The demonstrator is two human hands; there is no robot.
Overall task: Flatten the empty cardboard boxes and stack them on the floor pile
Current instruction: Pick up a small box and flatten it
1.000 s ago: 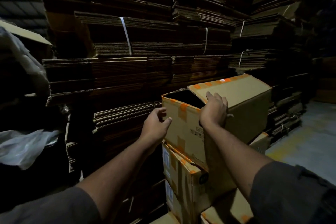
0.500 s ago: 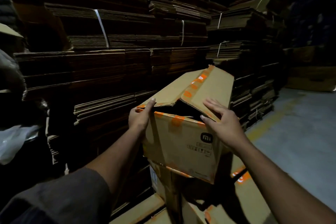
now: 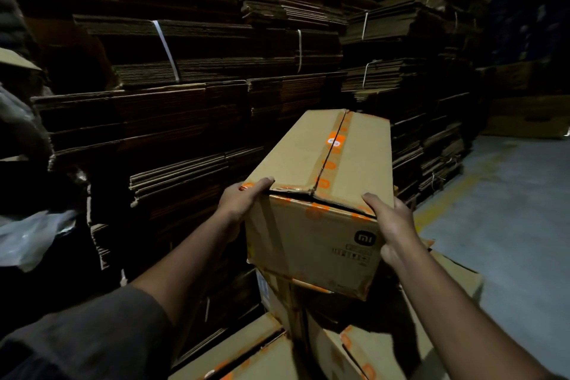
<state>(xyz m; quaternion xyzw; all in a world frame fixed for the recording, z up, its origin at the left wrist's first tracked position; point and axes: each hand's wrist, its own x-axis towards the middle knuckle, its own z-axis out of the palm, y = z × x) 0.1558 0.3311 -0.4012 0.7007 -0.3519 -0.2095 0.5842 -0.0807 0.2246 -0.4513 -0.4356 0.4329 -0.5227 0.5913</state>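
- Between the person's two hands, at chest height, sits a long cardboard box (image 3: 320, 210), held up with its near end toward the camera and its length running away toward the dark wall of flattened cartons.
- The box's top flaps are folded down and meet along a centre seam carrying orange-printed tape (image 3: 334, 142); the near edge of the flaps is slightly lifted and crumpled, and nothing of the inside shows, so its contents cannot be told.
- The left hand (image 3: 239, 202) grips the near left top corner, fingers curled over the flap edge and thumb on the side.
- The right hand (image 3: 393, 227) holds the near right corner, fingers bent over the top edge and palm pressed against the side panel.
- A dark square logo (image 3: 365, 237) and a small printed label mark the near end face.
- Below the held box stand more cardboard boxes (image 3: 348, 345) with orange tape, one seen from above with its flaps shut.
- Bundles of flattened cardboard (image 3: 197, 49) tied with white straps (image 3: 166, 49) fill the background.
- Grey floor (image 3: 509, 225) with a yellow line lies to the right.
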